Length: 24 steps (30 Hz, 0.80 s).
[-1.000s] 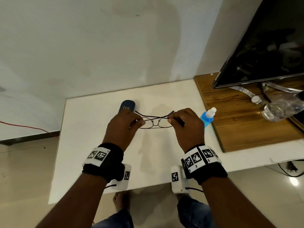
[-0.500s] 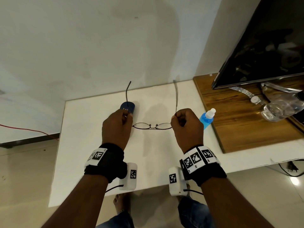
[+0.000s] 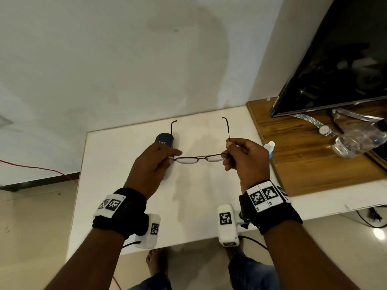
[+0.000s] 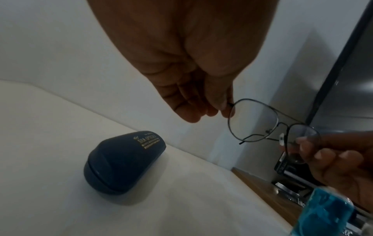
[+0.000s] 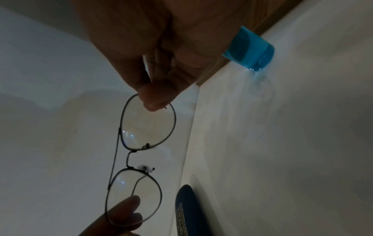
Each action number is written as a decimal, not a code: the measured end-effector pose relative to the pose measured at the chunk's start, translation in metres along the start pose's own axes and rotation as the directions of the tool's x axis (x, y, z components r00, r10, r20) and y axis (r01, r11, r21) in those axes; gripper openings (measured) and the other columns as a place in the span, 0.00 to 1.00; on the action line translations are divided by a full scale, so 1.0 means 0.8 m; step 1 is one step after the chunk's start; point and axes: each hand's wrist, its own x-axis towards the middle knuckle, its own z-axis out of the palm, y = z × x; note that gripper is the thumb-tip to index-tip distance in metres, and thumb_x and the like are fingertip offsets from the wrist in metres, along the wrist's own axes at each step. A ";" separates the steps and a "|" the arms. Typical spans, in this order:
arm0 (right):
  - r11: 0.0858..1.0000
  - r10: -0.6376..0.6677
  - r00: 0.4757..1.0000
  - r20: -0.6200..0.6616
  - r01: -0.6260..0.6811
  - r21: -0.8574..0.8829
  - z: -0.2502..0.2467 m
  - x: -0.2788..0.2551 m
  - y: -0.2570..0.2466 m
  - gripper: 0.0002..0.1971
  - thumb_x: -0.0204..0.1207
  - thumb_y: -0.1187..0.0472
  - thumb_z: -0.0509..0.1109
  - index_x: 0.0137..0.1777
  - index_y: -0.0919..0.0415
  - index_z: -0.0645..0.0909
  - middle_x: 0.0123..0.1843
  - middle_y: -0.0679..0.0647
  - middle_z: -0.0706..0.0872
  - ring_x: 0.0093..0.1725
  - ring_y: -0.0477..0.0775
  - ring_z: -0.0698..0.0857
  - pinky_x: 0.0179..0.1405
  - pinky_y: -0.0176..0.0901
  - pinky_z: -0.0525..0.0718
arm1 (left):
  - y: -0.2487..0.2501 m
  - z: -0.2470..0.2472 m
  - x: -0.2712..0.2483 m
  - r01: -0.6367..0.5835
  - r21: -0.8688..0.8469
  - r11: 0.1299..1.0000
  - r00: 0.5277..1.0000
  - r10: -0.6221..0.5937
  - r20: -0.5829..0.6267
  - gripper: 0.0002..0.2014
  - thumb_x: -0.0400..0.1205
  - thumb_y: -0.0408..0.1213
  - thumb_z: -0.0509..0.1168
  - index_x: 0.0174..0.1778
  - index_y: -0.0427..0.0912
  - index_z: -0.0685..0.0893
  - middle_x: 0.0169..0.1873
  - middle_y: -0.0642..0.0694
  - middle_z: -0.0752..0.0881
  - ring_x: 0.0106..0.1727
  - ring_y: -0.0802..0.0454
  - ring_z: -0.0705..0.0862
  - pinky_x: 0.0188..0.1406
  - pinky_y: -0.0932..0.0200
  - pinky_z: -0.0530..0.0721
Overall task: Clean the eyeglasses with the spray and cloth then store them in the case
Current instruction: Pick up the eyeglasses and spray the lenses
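left hand (image 3: pixel 154 162) pinching eyeglasses (image 3: pixel 201 158) left hinge | right hand (image 3: pixel 246 158) pinching right hinge | both raised above table (image 3: pixel 117 155)

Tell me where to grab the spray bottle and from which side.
Grip the spray bottle round its blue body, below the white cap, coming from the near left with the right hand, probably once it lets go of the glasses. The bottle stands upright on the white table, and the raised wooden board seems to hug its right side.

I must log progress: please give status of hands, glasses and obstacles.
Left hand, right hand pinch eyeglasses at hinges, arms unfolded. Case closed. Nothing blocking.
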 end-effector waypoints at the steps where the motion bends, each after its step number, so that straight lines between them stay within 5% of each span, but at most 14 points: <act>1: 1.000 0.010 1.000 0.002 -0.010 0.001 -0.002 0.001 0.000 0.03 0.79 0.69 0.72 0.50 0.65 0.86 0.29 0.59 0.88 0.25 0.55 0.83 0.23 0.43 0.82 | -0.002 0.000 -0.001 -0.007 0.026 1.000 1.000 0.006 0.022 0.15 0.80 0.29 0.69 0.56 0.54 0.88 0.52 0.58 0.79 0.51 0.63 0.80 0.48 0.72 0.77; 3: 1.000 0.027 1.000 0.012 -0.027 -0.016 -0.005 0.004 0.000 0.02 0.79 0.68 0.72 0.49 0.63 0.86 0.29 0.59 0.88 0.26 0.56 0.83 0.24 0.42 0.82 | -0.003 0.002 -0.004 -0.021 0.048 0.999 0.999 0.019 0.041 0.13 0.78 0.35 0.74 0.55 0.57 0.89 0.58 0.58 0.76 0.57 0.61 0.79 0.51 0.68 0.77; 5: 0.999 0.032 0.999 0.023 -0.031 -0.037 -0.008 0.007 0.001 0.03 0.79 0.68 0.72 0.49 0.63 0.87 0.30 0.59 0.89 0.28 0.57 0.83 0.25 0.42 0.82 | -0.002 0.004 -0.006 -0.091 0.096 0.991 0.995 0.088 0.038 0.08 0.80 0.44 0.70 0.53 0.54 0.90 0.66 0.55 0.76 0.67 0.54 0.76 0.64 0.59 0.74; 8: 0.999 0.034 0.999 0.040 -0.033 -0.014 -0.010 0.008 0.000 0.06 0.80 0.68 0.71 0.55 0.66 0.86 0.32 0.60 0.89 0.28 0.55 0.84 0.27 0.42 0.83 | 0.003 0.004 -0.005 -0.214 0.166 0.963 0.976 0.203 0.078 0.15 0.83 0.47 0.60 0.51 0.48 0.91 0.67 0.51 0.82 0.74 0.52 0.73 0.74 0.63 0.65; 11: 0.993 0.044 0.996 0.071 -0.052 0.106 -0.010 0.007 -0.004 0.10 0.81 0.70 0.69 0.61 0.69 0.84 0.39 0.63 0.90 0.33 0.57 0.86 0.35 0.44 0.87 | 0.013 0.001 -0.002 -0.260 0.220 0.940 0.965 0.255 0.052 0.15 0.85 0.44 0.58 0.49 0.43 0.89 0.50 0.50 0.89 0.59 0.53 0.81 0.61 0.65 0.72; 14: 0.986 0.015 0.998 0.063 -0.025 0.164 -0.008 0.006 -0.008 0.12 0.81 0.71 0.69 0.63 0.71 0.84 0.49 0.65 0.91 0.41 0.59 0.89 0.45 0.47 0.91 | 0.024 0.000 -0.003 -0.147 0.202 0.968 0.985 0.163 -0.062 0.15 0.85 0.46 0.57 0.48 0.45 0.87 0.44 0.54 0.86 0.49 0.54 0.79 0.52 0.70 0.70; 17: 0.988 -0.149 0.989 -0.002 0.149 0.052 -0.014 0.004 -0.017 0.09 0.81 0.71 0.68 0.57 0.68 0.86 0.45 0.63 0.91 0.34 0.58 0.89 0.32 0.45 0.88 | 0.031 0.001 0.000 -0.075 0.134 0.988 0.979 0.098 -0.177 0.12 0.85 0.46 0.59 0.47 0.45 0.85 0.44 0.59 0.83 0.46 0.60 0.77 0.50 0.78 0.68; 19: 0.943 -0.333 0.935 -0.125 0.327 -0.070 -0.027 0.008 -0.026 0.07 0.81 0.69 0.67 0.53 0.66 0.87 0.38 0.61 0.88 0.28 0.54 0.84 0.23 0.40 0.81 | 0.037 0.004 0.004 -0.032 0.060 0.998 0.970 0.045 -0.240 0.04 0.85 0.41 0.64 0.47 0.50 0.83 0.43 0.64 0.81 0.44 0.67 0.77 0.48 0.80 0.68; 22: 0.784 -0.607 0.741 -0.286 0.501 -0.368 -0.058 0.019 -0.032 0.06 0.80 0.67 0.69 0.52 0.65 0.87 0.41 0.58 0.88 0.34 0.42 0.83 0.34 0.26 0.78 | 0.045 0.016 0.007 -0.018 -0.002 1.000 0.956 0.016 -0.293 0.04 0.84 0.34 0.66 0.47 0.47 0.84 0.44 0.65 0.82 0.47 0.76 0.78 0.46 0.81 0.70; 24: 0.728 -0.647 0.703 -0.294 0.455 -0.513 -0.078 0.028 -0.026 0.12 0.76 0.69 0.69 0.58 0.62 0.85 0.51 0.57 0.88 0.45 0.45 0.84 0.39 0.19 0.75 | 0.049 0.026 0.008 0.008 -0.049 0.999 0.959 -0.022 -0.284 0.04 0.84 0.34 0.66 0.48 0.45 0.86 0.46 0.60 0.85 0.48 0.75 0.79 0.47 0.80 0.71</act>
